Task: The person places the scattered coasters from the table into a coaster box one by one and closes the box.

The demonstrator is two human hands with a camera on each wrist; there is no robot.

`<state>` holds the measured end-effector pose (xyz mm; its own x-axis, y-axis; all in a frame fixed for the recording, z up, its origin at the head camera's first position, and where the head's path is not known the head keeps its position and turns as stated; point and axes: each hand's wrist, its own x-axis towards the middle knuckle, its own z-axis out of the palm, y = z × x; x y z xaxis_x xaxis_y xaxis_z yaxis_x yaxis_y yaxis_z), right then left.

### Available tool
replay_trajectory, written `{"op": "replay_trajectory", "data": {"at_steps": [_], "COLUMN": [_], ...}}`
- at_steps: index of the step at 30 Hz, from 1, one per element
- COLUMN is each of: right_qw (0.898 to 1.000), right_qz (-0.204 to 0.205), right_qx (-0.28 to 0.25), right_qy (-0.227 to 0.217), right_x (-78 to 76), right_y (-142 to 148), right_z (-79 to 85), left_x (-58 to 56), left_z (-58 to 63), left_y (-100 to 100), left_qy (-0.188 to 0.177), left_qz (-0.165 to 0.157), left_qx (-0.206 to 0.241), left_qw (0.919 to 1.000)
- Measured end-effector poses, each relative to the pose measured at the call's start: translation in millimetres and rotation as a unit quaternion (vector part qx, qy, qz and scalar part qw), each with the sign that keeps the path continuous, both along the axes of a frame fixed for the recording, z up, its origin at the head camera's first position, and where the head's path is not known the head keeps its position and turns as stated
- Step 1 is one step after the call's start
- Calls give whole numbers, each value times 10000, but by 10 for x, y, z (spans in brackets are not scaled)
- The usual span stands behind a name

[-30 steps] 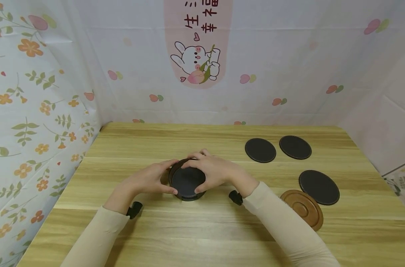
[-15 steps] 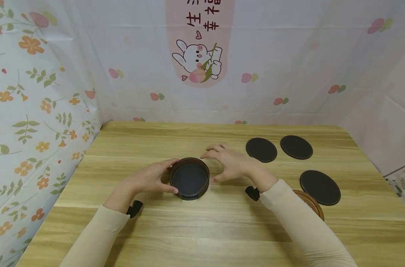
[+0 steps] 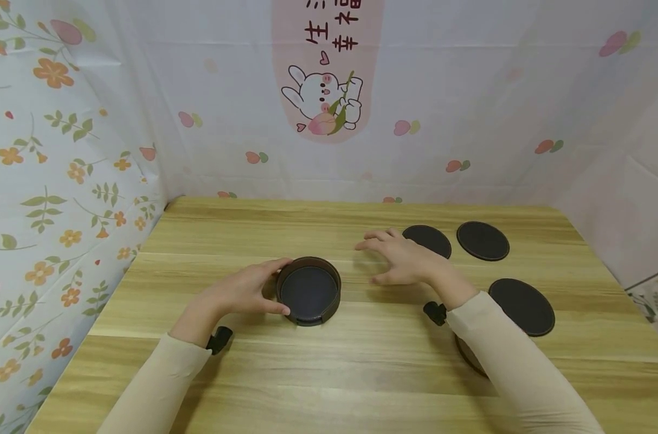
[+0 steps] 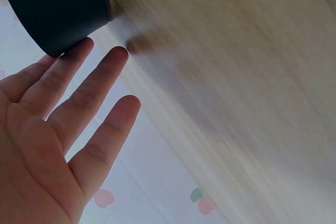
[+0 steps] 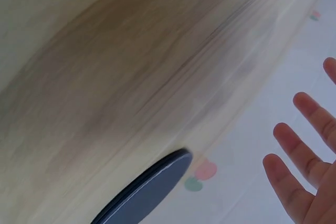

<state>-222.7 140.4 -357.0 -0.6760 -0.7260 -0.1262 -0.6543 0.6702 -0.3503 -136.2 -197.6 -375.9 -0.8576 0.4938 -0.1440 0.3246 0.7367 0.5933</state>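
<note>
A round dark leather coaster holder (image 3: pixel 333 306) with a low wall and a notch at its front stands near the table's middle. Its floor is smooth and black. My left hand (image 3: pixel 244 293) rests against its left side, thumb at the front and index finger at the back. From the left wrist, fairly straight fingers touch the holder's wall (image 4: pixel 60 11), two of them apart from it. My right hand (image 3: pixel 407 260) hovers empty to the right, fingers spread. It partly covers a round black coaster (image 3: pixel 432 238), while the right wrist view shows a black coaster (image 5: pixel 149 195) beyond the fingers.
Further right lie two more black coasters, one at the back (image 3: pixel 483 240) and one nearer (image 3: pixel 522 306). A brown round piece (image 3: pixel 466 355) is mostly hidden under the right forearm. A patterned cloth (image 3: pixel 226 150) hangs behind the wooden table (image 3: pixel 318 386).
My right hand has left the coaster holder and moved right, toward the black coasters, its forearm now covering most of the brown piece. My left hand has stayed at the holder.
</note>
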Motion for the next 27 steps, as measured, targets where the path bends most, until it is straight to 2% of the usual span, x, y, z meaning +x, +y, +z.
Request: {"op": "replay_trajectory", "data": {"at_steps": [11, 16, 21, 27], "right_qw": [9990, 9982, 9975, 9957], "right_qz": [-433, -576, -543, -613], "right_qx": [104, -11, -94, 76], "right_qy": [46, -169, -432, -687], "right_x": [-152, -261, -390, -514], "right_y": [275, 422, 524, 634], "right_z": [-9, -29, -71, -101], "left_x": [-5, -23, -28, -22], "left_z": [13, 3, -7, -2], "left_y": [1, 10, 0, -16], "left_qy": [5, 32, 37, 0], "left_qz": [-35, -55, -89, -65], "left_qx": [-43, -52, -82, -42], "left_qw": [10000, 10000, 9999, 10000]}}
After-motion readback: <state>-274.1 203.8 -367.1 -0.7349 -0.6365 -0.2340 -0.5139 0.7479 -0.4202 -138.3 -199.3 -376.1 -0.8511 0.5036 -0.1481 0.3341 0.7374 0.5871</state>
